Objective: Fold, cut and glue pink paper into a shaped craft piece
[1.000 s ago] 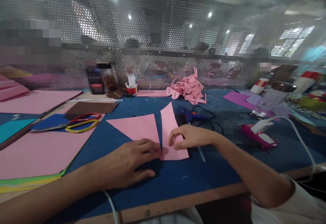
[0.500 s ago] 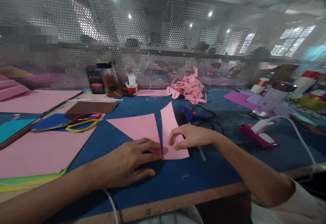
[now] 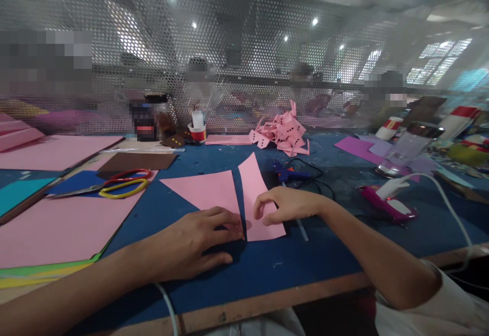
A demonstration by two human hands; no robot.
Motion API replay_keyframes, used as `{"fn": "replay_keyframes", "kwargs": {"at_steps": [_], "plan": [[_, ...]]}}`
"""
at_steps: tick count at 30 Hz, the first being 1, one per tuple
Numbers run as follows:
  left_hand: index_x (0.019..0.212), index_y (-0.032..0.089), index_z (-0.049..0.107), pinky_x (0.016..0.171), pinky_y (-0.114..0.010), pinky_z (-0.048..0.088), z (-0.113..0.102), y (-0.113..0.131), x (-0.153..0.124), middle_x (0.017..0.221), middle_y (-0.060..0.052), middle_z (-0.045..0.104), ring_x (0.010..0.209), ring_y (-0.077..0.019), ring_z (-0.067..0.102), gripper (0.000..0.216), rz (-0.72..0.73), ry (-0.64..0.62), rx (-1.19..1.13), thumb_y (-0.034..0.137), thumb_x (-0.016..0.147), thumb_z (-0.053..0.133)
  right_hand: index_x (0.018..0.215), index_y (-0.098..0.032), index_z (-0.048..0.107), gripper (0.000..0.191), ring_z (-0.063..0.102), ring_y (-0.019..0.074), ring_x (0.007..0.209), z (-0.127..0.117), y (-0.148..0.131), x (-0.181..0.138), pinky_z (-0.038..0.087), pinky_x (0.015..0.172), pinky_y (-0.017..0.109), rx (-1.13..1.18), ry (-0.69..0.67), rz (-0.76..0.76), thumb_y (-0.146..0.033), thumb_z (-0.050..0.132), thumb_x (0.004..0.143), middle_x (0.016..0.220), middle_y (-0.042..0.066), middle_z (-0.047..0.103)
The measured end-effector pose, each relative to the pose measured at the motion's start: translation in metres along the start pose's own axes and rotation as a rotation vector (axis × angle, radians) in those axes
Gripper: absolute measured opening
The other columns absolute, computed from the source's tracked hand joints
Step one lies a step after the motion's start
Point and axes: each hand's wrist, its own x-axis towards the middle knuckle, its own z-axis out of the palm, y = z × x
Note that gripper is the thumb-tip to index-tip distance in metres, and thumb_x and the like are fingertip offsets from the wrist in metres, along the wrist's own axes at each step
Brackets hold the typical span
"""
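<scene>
Under the fingers of my left hand (image 3: 208, 236) lies the lower part of a pink paper triangle (image 3: 208, 188), flat on the blue tabletop. That hand rests palm down, its fingers stretched out and its thumb apart. My right hand (image 3: 286, 206) is over a second, narrower pink paper piece (image 3: 252, 183). Its fingers are curled with a gap between thumb and forefinger, and nothing shows between them. Whether its fingertips touch the paper is hard to tell. A thin dark gap runs between the two pink pieces.
Scissors (image 3: 122, 183) lie on stacked coloured paper at left. A blue glue gun (image 3: 292, 174) and its cable lie beyond my right hand, with a magenta device (image 3: 389, 206) farther right. Pink cut-outs (image 3: 282, 132) are heaped by the perforated screen. A clear jar (image 3: 407, 150) stands at right.
The narrower pink piece has turned slightly: its top has shifted left and its lower end a little right, away from the triangle. Both hands stay nearly still.
</scene>
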Motion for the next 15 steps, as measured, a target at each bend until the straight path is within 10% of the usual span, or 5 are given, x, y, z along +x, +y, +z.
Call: {"fn": "replay_keyframes", "kwargs": {"at_steps": [15], "plan": [[0.126, 0.032, 0.06, 0.102, -0.036, 0.049, 0.003, 0.002, -0.001, 0.128, -0.004, 0.065, 0.118, -0.0221, 0.062, 0.031, -0.206, 0.079, -0.254, 0.038, 0.096, 0.059, 0.1, -0.019, 0.074, 0.016, 0.067, 0.0167, 0.093, 0.009, -0.02, 0.003, 0.046, 0.084, 0.025, 0.09, 0.259, -0.03, -0.023, 0.066, 0.087, 0.1, 0.001, 0.075]]}}
